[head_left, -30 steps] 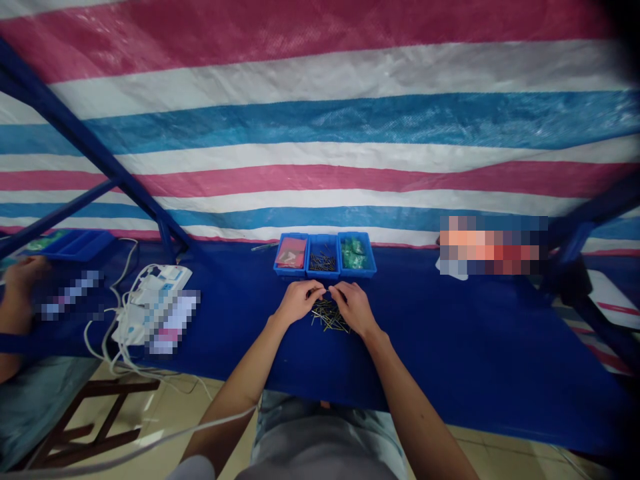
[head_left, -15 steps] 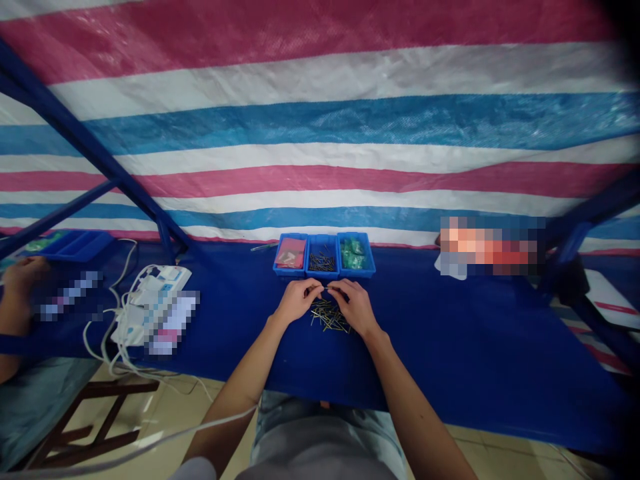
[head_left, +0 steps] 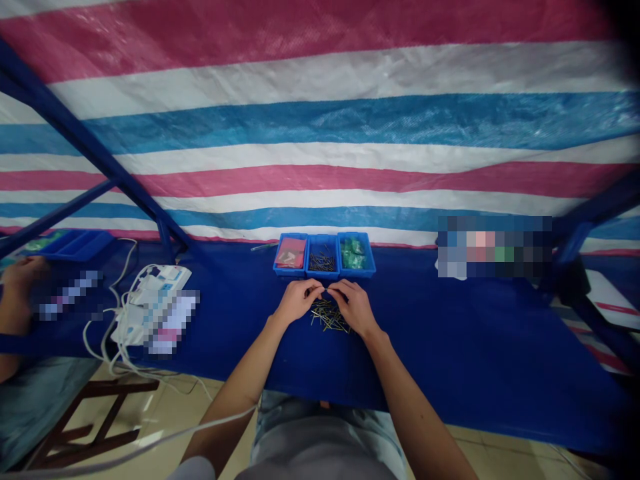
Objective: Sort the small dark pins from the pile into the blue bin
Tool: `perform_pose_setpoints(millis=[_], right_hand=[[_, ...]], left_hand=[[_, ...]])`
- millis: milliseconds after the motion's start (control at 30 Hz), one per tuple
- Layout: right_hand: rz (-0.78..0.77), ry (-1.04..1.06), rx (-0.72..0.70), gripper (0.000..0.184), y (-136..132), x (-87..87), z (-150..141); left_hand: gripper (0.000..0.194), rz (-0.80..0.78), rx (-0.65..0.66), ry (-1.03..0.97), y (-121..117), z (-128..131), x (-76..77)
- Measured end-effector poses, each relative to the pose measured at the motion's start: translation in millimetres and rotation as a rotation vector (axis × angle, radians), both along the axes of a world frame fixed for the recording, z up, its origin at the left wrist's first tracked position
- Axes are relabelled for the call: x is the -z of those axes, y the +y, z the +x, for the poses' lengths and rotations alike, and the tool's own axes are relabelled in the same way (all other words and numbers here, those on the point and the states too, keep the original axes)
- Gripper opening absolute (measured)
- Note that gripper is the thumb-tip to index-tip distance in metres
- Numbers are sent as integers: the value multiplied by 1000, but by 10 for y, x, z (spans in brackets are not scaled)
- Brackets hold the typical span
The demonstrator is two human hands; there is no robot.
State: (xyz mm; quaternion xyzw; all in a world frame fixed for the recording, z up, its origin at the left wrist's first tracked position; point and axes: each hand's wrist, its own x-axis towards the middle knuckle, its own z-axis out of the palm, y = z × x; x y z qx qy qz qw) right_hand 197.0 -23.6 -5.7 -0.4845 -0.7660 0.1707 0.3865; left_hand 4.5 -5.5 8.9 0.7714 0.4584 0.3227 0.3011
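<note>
My left hand (head_left: 300,298) and my right hand (head_left: 353,303) meet above the table, fingertips pinched. Between them a thin metal pin (head_left: 325,289) shows as a short light line, one end at each hand; most of it is hidden by fingers. Just below the hands lies a loose pile of thin brass-coloured pins (head_left: 330,316). Behind the hands stand three small blue bins in a row. The left bin (head_left: 290,272) has pink pieces and a clear bag, the middle bin (head_left: 323,274) dark thin metal pieces, the right bin (head_left: 357,273) green plastic-wrapped bits.
The blue table (head_left: 450,347) runs across. To the left lie white power strips (head_left: 165,280) with tangled cables, and a blurred card. Another person's hand (head_left: 25,273) is by a blue tray (head_left: 83,245) at far left. Blue frame bars slope at both sides before a striped sheet (head_left: 320,120).
My hands stay in almost the same place, with only slight finger movement around the pin. Less of the pin stands out between the fingertips. Bins and pile are unmoved.
</note>
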Motion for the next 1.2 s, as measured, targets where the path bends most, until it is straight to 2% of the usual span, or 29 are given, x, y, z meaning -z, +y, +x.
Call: perform_pose_setpoints(millis=[467,700,933,1200], right_hand=[[-27,-18,-23,29,-3,-14,-14],[-37,-58,-28,32,-13,-27,-14],[-21,54,-21,15,-3,-7,-14],[4,111,-29,15,16,29,-11]], left_hand=[[24,12,23,-3,-1,-3,24],[28,-7,29,10,0,-2,-4],[30,-4,3,6,12,0,22],[29,-3,11,24,6,-5,15]])
